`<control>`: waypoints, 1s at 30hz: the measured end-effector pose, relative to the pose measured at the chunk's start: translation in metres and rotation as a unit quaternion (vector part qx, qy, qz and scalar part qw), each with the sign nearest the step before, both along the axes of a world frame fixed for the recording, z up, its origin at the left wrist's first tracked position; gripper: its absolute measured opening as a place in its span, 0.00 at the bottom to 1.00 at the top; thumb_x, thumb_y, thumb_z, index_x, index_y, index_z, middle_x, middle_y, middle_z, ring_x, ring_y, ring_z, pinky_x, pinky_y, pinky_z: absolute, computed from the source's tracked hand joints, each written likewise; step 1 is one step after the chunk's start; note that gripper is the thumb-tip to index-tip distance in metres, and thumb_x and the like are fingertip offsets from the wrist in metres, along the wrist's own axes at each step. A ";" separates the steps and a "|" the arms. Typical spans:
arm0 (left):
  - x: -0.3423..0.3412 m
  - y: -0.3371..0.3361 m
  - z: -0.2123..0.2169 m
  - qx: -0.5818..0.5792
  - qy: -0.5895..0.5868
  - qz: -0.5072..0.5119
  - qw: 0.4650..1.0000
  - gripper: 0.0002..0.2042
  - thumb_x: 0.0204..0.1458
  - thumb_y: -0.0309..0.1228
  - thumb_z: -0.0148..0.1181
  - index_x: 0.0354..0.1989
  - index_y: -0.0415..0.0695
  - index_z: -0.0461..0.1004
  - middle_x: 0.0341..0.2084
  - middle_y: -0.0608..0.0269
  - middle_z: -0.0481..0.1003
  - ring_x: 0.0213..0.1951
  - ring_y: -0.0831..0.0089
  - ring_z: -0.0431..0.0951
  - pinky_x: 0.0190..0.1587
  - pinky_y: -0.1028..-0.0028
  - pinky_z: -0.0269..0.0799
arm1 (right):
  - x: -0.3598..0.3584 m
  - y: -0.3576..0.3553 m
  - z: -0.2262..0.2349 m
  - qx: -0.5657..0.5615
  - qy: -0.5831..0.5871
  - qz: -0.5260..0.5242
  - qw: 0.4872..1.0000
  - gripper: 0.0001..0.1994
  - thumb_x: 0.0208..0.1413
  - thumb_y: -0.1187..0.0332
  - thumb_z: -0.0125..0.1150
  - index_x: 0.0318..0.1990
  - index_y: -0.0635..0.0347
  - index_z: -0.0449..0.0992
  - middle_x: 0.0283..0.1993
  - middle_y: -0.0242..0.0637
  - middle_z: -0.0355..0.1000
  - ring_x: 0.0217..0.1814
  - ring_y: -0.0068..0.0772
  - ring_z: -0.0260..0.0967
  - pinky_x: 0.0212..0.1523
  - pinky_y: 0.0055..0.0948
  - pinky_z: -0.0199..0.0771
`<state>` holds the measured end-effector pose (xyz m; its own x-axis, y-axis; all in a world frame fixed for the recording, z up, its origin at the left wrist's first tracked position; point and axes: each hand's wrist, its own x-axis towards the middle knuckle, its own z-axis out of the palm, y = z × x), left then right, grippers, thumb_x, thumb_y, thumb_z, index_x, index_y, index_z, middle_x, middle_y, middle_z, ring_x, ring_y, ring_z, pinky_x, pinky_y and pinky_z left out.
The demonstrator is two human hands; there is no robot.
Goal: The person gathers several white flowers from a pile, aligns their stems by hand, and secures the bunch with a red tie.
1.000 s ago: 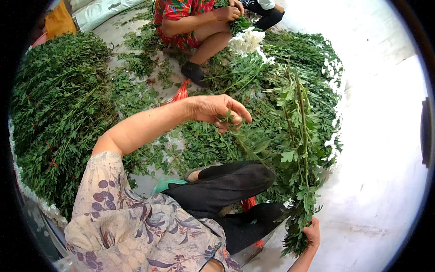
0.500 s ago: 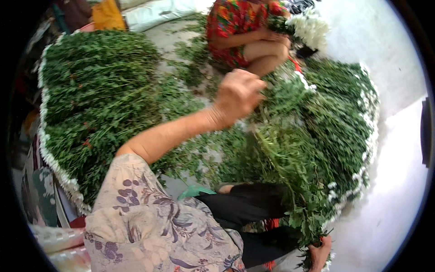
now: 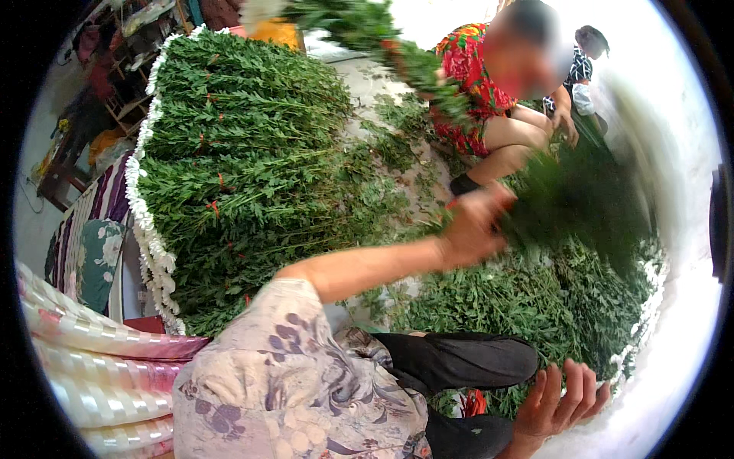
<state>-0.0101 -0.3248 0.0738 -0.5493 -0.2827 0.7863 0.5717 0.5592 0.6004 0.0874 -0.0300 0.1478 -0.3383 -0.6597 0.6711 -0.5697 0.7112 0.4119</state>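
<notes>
My left hand (image 3: 472,229) reaches out across the middle, its fingers closed around a bunch of leafy green stems (image 3: 585,203). The bunch is smeared by motion, and any flower heads on it cannot be made out. Lower right, my right hand (image 3: 562,402) is open with fingers spread and nothing in it, close to my knee. Beneath and beside the bunch lies a pile of leafy flower stems (image 3: 527,298), its white blooms along the right edge. Red strips (image 3: 472,402) show between my black-trousered legs.
On the left spreads a large stack of white-flowered stems (image 3: 252,161), tied in red. Across from me, a person in red floral clothing (image 3: 470,57) crouches by a raised, blurred bunch (image 3: 348,23). Another person (image 3: 581,76) is behind. Loose leaves (image 3: 394,145) litter the floor.
My left hand has moved right and now holds a leafy bunch. My right hand has let go of the stems and spread its fingers. The view has shifted, showing a second person.
</notes>
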 end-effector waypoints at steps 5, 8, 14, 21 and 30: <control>0.036 -0.184 0.041 0.319 0.166 0.208 0.909 0.15 0.54 0.39 0.61 0.29 0.37 0.72 0.26 0.62 0.72 0.32 0.72 0.70 0.39 0.68 0.66 | -0.025 0.038 -0.043 -0.064 -0.167 -0.005 0.984 0.04 0.56 0.71 0.58 0.37 0.59 0.73 0.46 0.38 0.70 0.53 0.42 0.66 0.63 0.51 0.54; 0.101 -0.261 0.062 0.315 0.201 0.281 0.884 0.17 0.50 0.44 0.66 0.32 0.41 0.73 0.28 0.66 0.70 0.36 0.70 0.67 0.47 0.65 0.61 | -0.028 0.068 -0.086 -0.144 -0.312 -0.053 0.938 0.04 0.55 0.74 0.57 0.37 0.63 0.73 0.45 0.40 0.70 0.52 0.43 0.64 0.57 0.44 0.58; 0.235 -0.476 -0.016 0.407 0.173 0.484 0.755 0.25 0.45 0.47 0.68 0.43 0.37 0.78 0.42 0.55 0.78 0.42 0.65 0.74 0.47 0.62 0.68 | -0.012 0.070 -0.081 -0.117 -0.306 -0.031 0.944 0.05 0.52 0.75 0.61 0.36 0.62 0.78 0.38 0.44 0.76 0.40 0.47 0.73 0.44 0.41 0.71; 0.277 -0.510 -0.154 0.632 -0.090 0.390 0.663 0.39 0.55 0.53 0.52 0.70 0.45 0.46 0.69 0.56 0.48 0.69 0.54 0.49 0.66 0.49 0.48 | -0.004 0.146 -0.106 -0.181 -0.382 -0.177 0.889 0.10 0.47 0.73 0.64 0.39 0.59 0.77 0.44 0.40 0.74 0.50 0.42 0.68 0.53 0.39 0.63; 0.200 -0.332 -0.119 0.429 -0.327 0.505 0.674 0.41 0.57 0.39 0.58 0.70 0.46 0.36 0.68 0.45 0.41 0.64 0.46 0.54 0.64 0.43 0.59 | -0.007 0.139 -0.179 -0.130 -0.597 -0.148 0.778 0.13 0.48 0.62 0.63 0.35 0.62 0.78 0.38 0.46 0.75 0.43 0.48 0.73 0.45 0.41 0.73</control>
<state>0.1903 -0.6567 -0.0450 0.1131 -0.9687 -0.2209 -0.3840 -0.2477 0.8895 0.0799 0.1089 -0.0313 -0.9340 -0.3287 -0.1402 -0.2311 0.8548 -0.4647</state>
